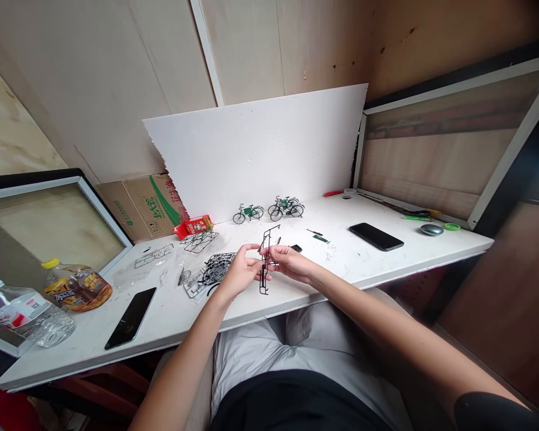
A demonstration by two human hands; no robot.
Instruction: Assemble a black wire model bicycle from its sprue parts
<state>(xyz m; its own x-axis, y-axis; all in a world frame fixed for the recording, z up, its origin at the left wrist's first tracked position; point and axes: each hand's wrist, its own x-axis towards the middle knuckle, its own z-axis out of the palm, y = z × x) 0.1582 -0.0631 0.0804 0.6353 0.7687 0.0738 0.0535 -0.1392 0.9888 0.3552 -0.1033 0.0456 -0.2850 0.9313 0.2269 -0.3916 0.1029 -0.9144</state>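
Both hands meet over the front of the white table, closed on a thin black plastic parts frame (263, 286) that stands roughly upright between them. My left hand (242, 269) pinches it from the left, and my right hand (291, 263) grips it from the right. Fingers cover the frame's middle, so any small part there is hidden. Beside my left hand lies a pile of black plastic parts and frames (215, 269). Behind the hands stand a green model bicycle (248, 212) and, to its right, more model bicycles (286, 208) close together.
A phone (131, 317) and two bottles, one clear (49, 323) and one yellow-capped (78, 287), are at left. Another phone (376, 236) and a mouse (431, 229) lie right. A red packet (197, 225) sits before the white foam board (260, 155). Green parts (321, 238) lie mid-table.
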